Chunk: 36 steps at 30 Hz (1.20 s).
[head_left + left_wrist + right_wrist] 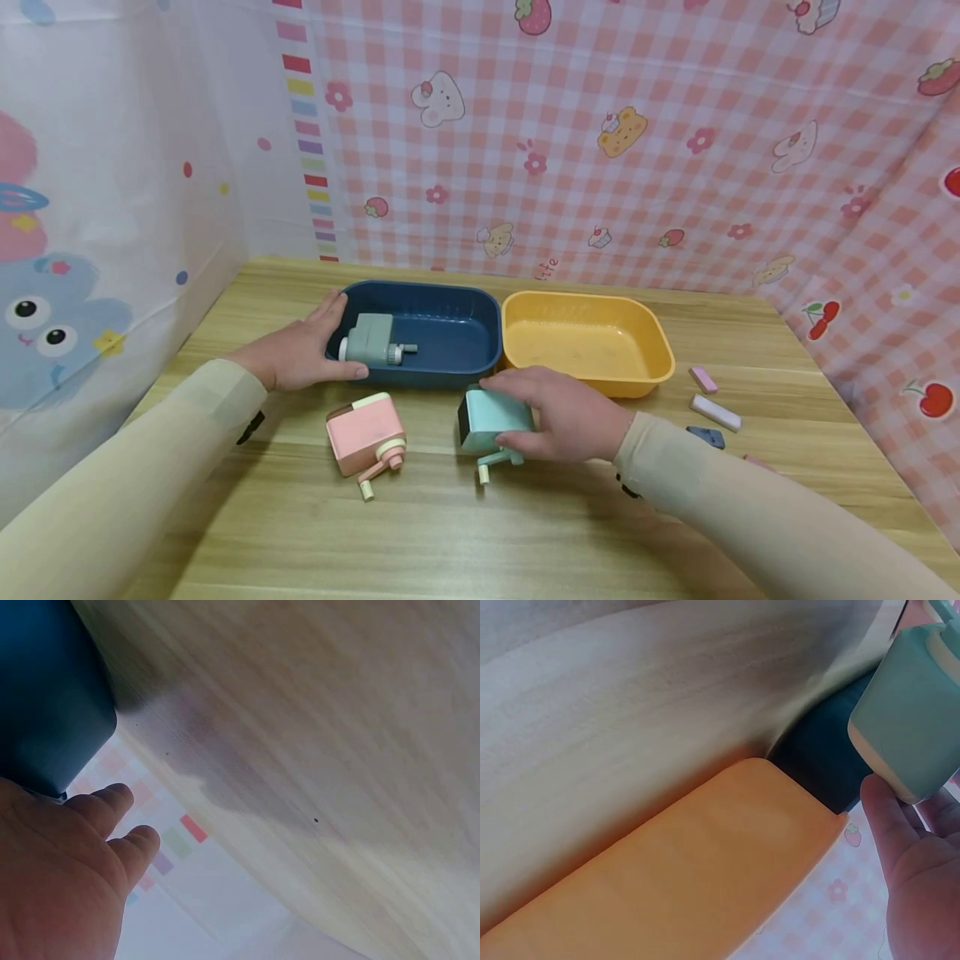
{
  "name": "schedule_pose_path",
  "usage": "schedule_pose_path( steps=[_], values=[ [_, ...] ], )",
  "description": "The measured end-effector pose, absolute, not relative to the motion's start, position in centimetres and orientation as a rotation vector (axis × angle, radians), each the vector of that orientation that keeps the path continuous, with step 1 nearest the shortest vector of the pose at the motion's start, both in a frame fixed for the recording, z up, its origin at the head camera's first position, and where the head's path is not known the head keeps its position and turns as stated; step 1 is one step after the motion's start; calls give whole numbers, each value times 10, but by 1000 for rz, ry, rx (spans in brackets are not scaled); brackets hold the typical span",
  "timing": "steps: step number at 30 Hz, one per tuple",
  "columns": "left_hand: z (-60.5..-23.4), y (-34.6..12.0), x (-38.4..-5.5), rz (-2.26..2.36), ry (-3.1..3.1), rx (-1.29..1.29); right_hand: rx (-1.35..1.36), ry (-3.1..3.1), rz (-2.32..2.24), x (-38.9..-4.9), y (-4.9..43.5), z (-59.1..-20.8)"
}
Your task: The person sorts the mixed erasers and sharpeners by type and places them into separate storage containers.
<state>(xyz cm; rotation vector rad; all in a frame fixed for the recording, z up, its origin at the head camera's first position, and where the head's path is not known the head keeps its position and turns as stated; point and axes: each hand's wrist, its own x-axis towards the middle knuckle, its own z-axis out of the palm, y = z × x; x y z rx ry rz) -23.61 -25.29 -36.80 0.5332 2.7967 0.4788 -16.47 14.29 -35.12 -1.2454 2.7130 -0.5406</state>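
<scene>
My right hand [564, 414] grips a teal hand-crank pencil sharpener [497, 421], its crank pointing towards me. In the right wrist view this sharpener [907, 712] has fingers along its pale base edge. My left hand [303, 346] rests at the left end of a navy blue bin [427, 379], its fingers spread and the thumb across the front rim. In the left wrist view, straight fingers [139, 851] show beside the dark bin wall. Inside that bin lies a grey-green crank sharpener [370, 337] on its side. A pink crank sharpener [367, 433] sits on the table between the hands.
A yellow bin [585, 333] stands against the right end of the blue one. On the right of the wooden table [375, 550] lie a pink block [703, 379], a white block [716, 412] and a dark blue piece [707, 437]. Patterned cloth [562, 192] hangs behind.
</scene>
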Motion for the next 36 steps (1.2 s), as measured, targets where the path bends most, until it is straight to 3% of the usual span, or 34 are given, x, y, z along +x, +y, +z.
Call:
schedule_pose_path(
  steps=[36],
  values=[
    [-370,-253,-237,472,2794,535,-1199,2676,-877,-179,126,-338]
  ],
)
